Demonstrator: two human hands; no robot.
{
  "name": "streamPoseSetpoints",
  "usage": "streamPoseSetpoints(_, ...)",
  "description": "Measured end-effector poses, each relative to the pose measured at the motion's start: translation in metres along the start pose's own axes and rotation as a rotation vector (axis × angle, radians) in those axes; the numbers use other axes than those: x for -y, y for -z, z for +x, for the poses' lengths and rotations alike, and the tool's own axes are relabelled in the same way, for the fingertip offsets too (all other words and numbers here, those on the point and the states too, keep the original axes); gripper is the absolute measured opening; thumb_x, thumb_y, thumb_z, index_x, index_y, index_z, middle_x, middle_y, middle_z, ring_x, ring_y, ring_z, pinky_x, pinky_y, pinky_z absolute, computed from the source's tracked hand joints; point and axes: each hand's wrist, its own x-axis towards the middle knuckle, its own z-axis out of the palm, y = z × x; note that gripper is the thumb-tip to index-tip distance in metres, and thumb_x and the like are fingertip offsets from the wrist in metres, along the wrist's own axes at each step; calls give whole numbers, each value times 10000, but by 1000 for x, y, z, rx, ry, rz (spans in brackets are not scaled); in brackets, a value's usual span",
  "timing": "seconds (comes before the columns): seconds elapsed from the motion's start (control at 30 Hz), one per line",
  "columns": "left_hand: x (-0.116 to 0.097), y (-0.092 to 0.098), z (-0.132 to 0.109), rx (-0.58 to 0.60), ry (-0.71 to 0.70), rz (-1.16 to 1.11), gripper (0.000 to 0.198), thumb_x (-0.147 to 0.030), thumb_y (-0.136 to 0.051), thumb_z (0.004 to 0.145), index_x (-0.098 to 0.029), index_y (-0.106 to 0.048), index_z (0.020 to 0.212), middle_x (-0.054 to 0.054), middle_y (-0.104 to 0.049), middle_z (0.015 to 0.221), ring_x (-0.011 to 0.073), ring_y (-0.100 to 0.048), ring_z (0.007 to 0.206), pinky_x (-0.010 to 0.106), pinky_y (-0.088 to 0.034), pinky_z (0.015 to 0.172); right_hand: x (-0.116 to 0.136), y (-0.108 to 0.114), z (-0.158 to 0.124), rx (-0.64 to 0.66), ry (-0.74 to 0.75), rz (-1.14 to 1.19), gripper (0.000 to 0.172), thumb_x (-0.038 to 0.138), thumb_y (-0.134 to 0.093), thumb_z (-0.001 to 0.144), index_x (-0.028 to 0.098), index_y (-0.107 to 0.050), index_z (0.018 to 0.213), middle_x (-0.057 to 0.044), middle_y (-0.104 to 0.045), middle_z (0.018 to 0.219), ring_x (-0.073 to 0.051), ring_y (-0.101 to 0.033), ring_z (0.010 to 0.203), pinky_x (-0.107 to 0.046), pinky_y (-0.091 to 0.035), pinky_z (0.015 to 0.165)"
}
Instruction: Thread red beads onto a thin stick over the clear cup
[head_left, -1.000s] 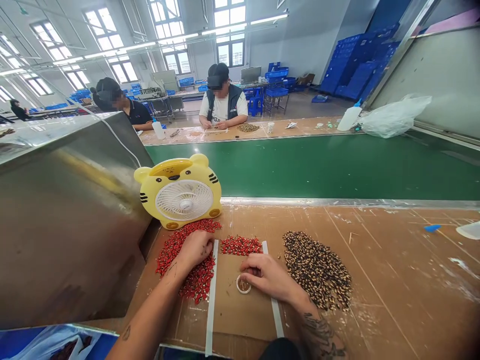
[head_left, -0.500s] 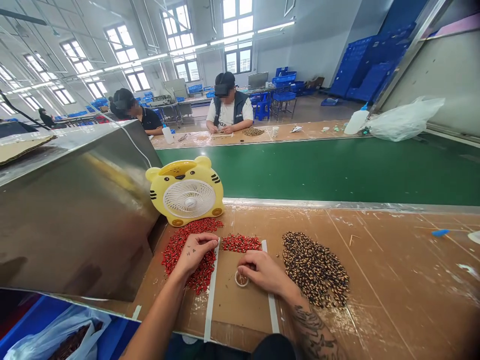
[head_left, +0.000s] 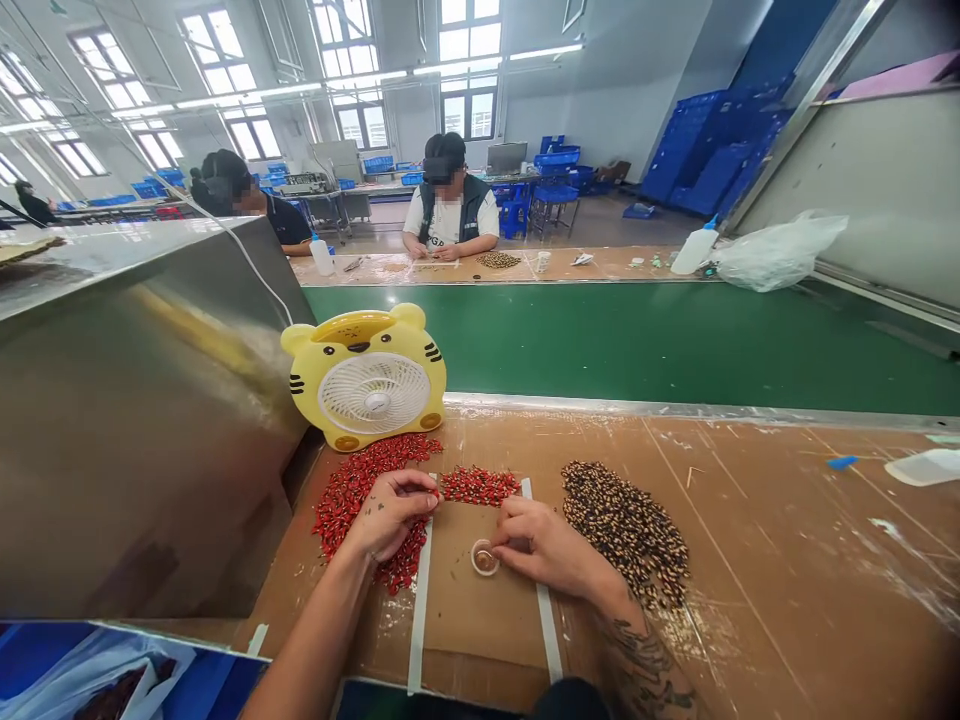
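My left hand [head_left: 397, 512] is closed in a pinch over the left white tape strip [head_left: 421, 600], with what looks like a small red piece at its fingertips. Under and around it spreads a heap of small red pieces [head_left: 337, 510] with dark and pale marks. My right hand [head_left: 536, 540] has thumb and forefinger drawn together at the right rim of a small round white cup [head_left: 485, 571] holding something brownish. Whatever those fingers hold is too small to make out. Between the tape strips, a second batch of red pieces [head_left: 480, 487] lies beyond the cup on cardboard [head_left: 480, 630].
A heap of black-and-tan pieces [head_left: 626, 535] lies right of my right hand. Behind the red heap stands a yellow tiger-faced fan [head_left: 367, 375], beside a metal box [head_left: 142, 430] on the left. Across the green belt [head_left: 600, 335] sits a co-worker [head_left: 450, 210].
My right hand's fingertips have moved from over the cup to its right edge. The left hand stays pinched near the tape, turned slightly. The whole view has shifted a little.
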Motion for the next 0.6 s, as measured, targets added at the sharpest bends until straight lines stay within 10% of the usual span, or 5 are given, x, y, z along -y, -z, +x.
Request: streamPoseSetpoints(0.6, 11, 3, 16, 139, 53, -75, 267, -194, -893, 563, -99, -771, 781, 56, -732, 648, 135, -675, 575, 243, -533, 613, 0, -10, -11, 5, 34, -241, 282, 274, -516, 971, 173, -650, 744, -40, -575, 736, -170, -517, 725, -272, -369, 642)
